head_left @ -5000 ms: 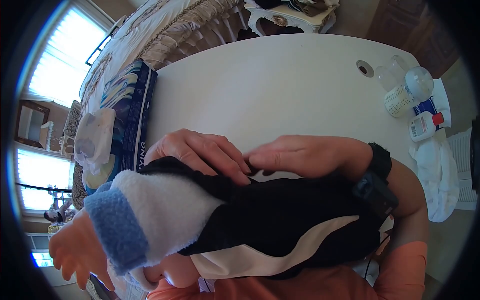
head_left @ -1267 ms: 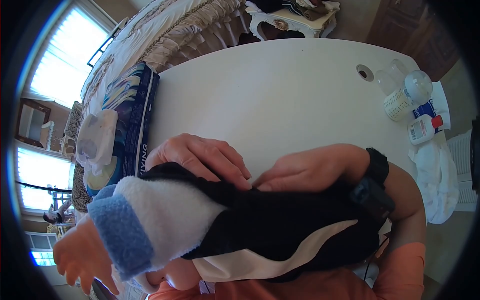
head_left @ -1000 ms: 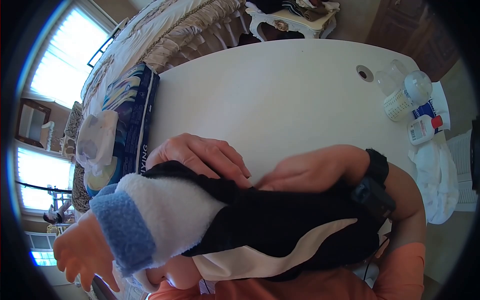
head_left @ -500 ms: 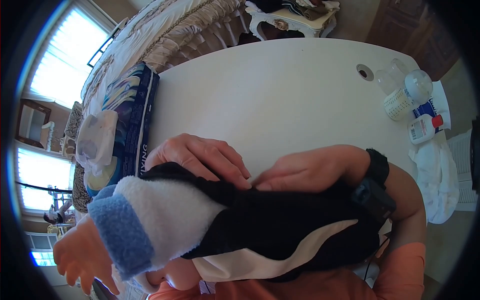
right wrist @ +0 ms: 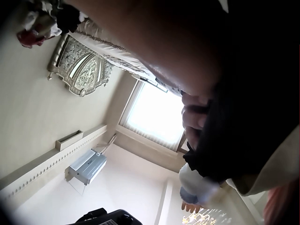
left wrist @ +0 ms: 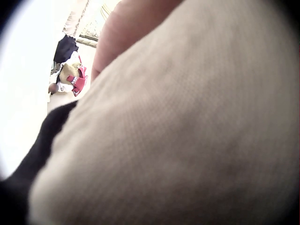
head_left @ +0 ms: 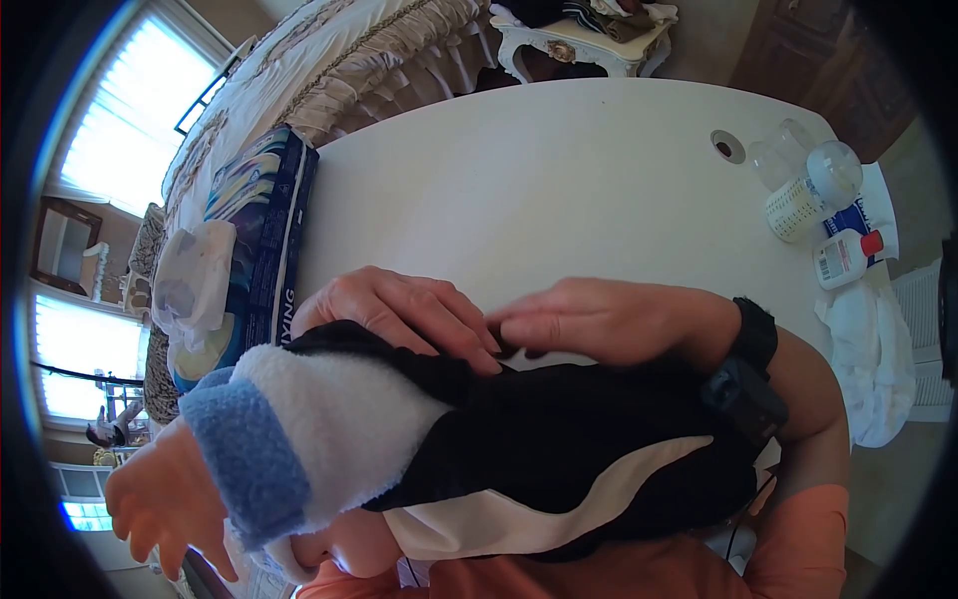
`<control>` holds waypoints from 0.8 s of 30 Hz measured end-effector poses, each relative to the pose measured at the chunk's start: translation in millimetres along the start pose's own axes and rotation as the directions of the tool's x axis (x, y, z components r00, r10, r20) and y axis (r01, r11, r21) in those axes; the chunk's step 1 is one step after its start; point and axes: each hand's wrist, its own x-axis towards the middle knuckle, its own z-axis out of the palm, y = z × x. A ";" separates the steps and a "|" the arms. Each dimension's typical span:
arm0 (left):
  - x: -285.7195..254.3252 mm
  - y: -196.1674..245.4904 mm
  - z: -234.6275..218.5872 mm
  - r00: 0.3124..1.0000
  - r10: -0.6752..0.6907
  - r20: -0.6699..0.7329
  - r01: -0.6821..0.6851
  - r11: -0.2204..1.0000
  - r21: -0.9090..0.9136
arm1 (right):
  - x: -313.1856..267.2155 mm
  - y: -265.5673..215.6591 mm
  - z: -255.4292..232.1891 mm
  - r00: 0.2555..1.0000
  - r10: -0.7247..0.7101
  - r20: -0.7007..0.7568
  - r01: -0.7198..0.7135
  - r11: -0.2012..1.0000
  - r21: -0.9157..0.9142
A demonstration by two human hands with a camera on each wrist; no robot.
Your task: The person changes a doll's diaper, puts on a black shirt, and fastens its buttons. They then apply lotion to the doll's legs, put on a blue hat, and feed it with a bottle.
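Note:
A doll lies across the front of the person's body, its hand (head_left: 165,499) sticking out of a white fleece sleeve (head_left: 334,429) with a blue cuff (head_left: 249,459). Black cloth with a cream edge (head_left: 529,524) wraps the doll. My left hand (head_left: 399,304) curls over the cloth's far edge and grips it, its fingers (right wrist: 193,119) showing against the cloth in the right wrist view. Right at its fingertips, my right hand (head_left: 609,314) pinches a raised bit of black cloth (head_left: 579,384). Pale fabric fills most of the left wrist view.
The white table (head_left: 499,190) stretches out beyond the hands. A dark blue package (head_left: 269,230) with a pack of wipes (head_left: 195,280) stands at left. At right are a baby bottle (head_left: 795,208), a red-capped white bottle (head_left: 841,260) and white cloth (head_left: 868,349).
Half a second ago my right hand was lower, on the cloth; now it is raised a little, its fingertips over the left hand's fingers. The left hand stays put.

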 end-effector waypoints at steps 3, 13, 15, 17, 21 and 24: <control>-1.3 0.2 1.2 1.000 0.004 -0.007 -0.004 1.000 0.016 | 2.0 7.2 1.0 0.989 -0.029 -0.146 0.044 0.995 0.095; -0.1 1.3 -0.8 1.000 -0.022 0.012 0.021 1.000 0.016 | 1.3 3.4 0.3 0.998 -0.005 -0.069 0.009 0.998 0.055; -1.3 0.2 -0.7 1.000 -0.005 0.012 0.004 1.000 0.022 | 1.7 7.2 0.8 0.991 -0.020 -0.131 0.033 0.994 0.105; -1.2 0.4 -2.5 1.000 -0.010 0.022 0.010 1.000 0.016 | -1.0 5.5 2.8 0.993 -0.063 -0.098 0.063 0.998 0.000; -0.7 2.0 -1.8 0.999 -0.004 0.035 0.002 0.999 0.043 | -2.4 -5.8 -1.9 0.979 -0.036 0.200 0.093 0.954 -0.284; -1.2 1.0 -2.3 1.000 -0.012 0.015 0.011 1.000 0.029 | -2.5 -6.7 -2.9 0.996 0.055 0.073 -0.050 0.997 -0.066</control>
